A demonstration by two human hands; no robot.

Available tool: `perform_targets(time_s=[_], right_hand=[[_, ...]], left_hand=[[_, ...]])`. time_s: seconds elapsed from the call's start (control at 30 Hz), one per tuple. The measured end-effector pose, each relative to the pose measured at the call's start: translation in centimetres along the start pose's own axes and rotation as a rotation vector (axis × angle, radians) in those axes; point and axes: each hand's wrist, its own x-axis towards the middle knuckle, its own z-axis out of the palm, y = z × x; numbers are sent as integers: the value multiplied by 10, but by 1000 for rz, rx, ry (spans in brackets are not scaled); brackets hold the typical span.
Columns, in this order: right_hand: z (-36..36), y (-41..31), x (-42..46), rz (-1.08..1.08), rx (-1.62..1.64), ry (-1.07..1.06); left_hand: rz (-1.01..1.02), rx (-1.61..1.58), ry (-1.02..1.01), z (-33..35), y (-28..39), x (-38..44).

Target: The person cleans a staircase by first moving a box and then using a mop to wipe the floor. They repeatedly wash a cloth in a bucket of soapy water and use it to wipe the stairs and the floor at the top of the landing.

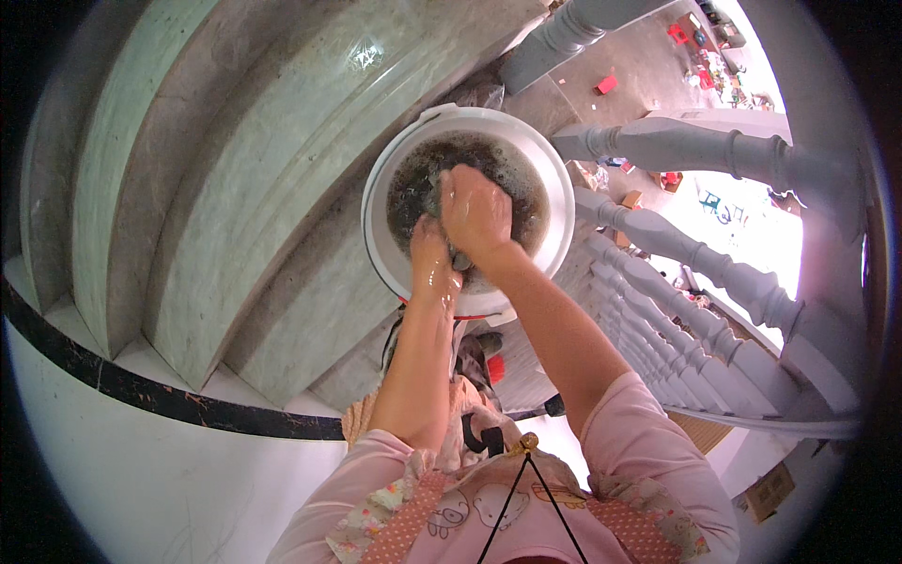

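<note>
A round white plastic bucket (557,190) stands on the stairs before me, holding dark, foamy water (518,166). Over the water my left hand (431,250) and my right hand (479,208) are pressed close together, both wet and shining. My fingers are closed around a wet grey cloth (460,261), of which only small bits show between and beside the hands. The right hand lies farther from my body than the left. Most of the cloth is hidden by my hands, and I cannot tell whether it touches the water.
Marble steps (282,183) curve up on the left, edged by a black skirting band (232,416) along a white wall (141,479). A railing of grey-white balusters (697,247) runs along the right. Far below it, a floor (613,56) holds a red stool (606,84) and scattered goods.
</note>
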Motion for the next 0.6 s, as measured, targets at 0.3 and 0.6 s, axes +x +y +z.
perform_targets(time_s=[0.3,0.6], right_hand=[[8,67,55,128,-229,-146],[18,81,21,670,496,-230]], left_hand=[[-201,-136,95,15,26,-16],[24,-155,69,-22,13,16]])
